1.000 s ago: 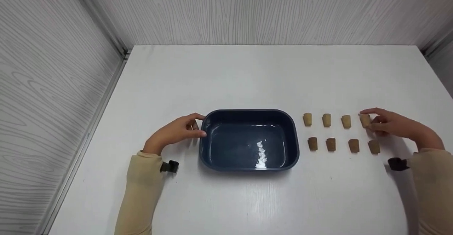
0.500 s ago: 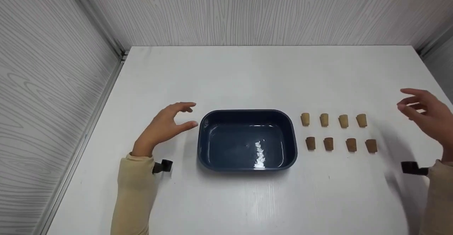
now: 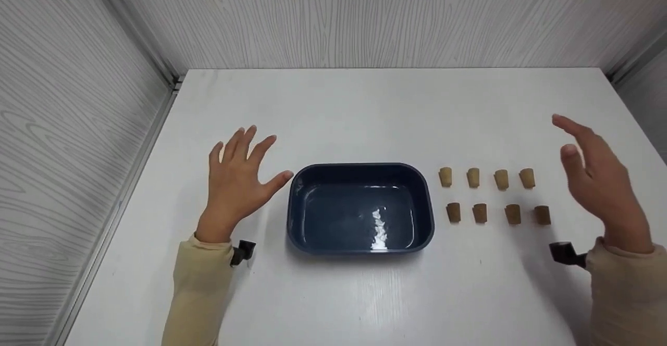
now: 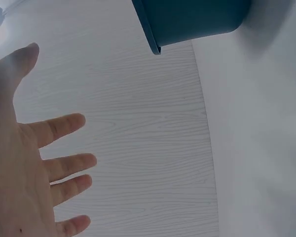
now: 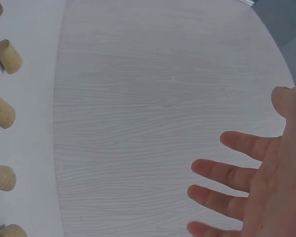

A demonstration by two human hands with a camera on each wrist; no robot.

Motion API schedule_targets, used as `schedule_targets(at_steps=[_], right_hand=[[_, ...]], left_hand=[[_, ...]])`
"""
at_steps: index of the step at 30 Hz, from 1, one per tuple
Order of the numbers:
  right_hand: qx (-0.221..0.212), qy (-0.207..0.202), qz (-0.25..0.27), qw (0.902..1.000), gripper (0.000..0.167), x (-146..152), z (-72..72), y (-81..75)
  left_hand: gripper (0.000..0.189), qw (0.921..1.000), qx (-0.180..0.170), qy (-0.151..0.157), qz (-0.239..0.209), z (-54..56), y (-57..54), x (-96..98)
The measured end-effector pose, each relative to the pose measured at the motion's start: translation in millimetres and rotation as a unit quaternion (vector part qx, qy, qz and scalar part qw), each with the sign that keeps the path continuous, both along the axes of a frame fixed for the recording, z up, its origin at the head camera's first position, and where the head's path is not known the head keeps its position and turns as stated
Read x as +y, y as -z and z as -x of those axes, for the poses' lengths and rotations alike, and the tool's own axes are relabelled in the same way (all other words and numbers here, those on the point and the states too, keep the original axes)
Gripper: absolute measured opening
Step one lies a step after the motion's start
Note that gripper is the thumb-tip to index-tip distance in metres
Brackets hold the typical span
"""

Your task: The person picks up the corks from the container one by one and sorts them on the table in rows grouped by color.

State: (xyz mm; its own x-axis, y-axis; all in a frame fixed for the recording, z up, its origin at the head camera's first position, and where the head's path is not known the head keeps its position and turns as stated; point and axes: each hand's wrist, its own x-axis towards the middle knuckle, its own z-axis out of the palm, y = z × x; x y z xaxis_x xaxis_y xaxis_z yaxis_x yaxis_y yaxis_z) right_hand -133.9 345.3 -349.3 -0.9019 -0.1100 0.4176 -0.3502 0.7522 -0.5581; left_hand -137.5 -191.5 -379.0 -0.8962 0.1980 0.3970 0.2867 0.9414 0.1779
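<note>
A dark blue rectangular basin (image 3: pixel 359 251) stands on the white table with nothing inside. My left hand (image 3: pixel 232 187) hovers at its left side, fingers spread and the thumb tip near the rim. To the right of the basin, small tapered cork stoppers stand in two rows: a lighter row with a pale cork (image 3: pixel 527 178) at its right end, and a darker row with a brown cork (image 3: pixel 542 215) at its end. Beyond the right ends of the rows my right hand (image 3: pixel 599 179) is raised, fingers extended, holding nothing. The right wrist view shows several pale corks (image 5: pixel 9 57) at its left edge.
The white table (image 3: pixel 333 304) is bordered by a wood-grain panel (image 3: pixel 333 20) at the back and another panel (image 3: pixel 68 143) on the left. Each sleeve carries a small black wrist mount, such as the left mount (image 3: pixel 243 252).
My left hand has left the basin's rim and spread its fingers. My right hand has let go of the last pale cork, risen and straightened its fingers. The corks stay in their rows.
</note>
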Motion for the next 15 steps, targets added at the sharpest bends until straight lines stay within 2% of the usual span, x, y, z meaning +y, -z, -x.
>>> schedule_targets(at_steps=[4,9,15], right_hand=[[-0.023,0.018,-0.088,0.9957,0.065,-7.6,2.7,9.9],[-0.083,0.045,-0.202,0.9749,0.071,-16.0,9.7,20.0],[-0.119,0.051,-0.250,0.9594,0.071,-20.3,18.4,31.2]], left_hand=[[0.080,0.9975,-0.056,-0.024,0.036,-0.4,2.6,0.7],[0.088,0.9901,-0.117,-0.052,0.056,-0.4,7.2,-4.5],[0.090,0.9855,-0.147,-0.065,0.055,0.3,13.4,-12.3]])
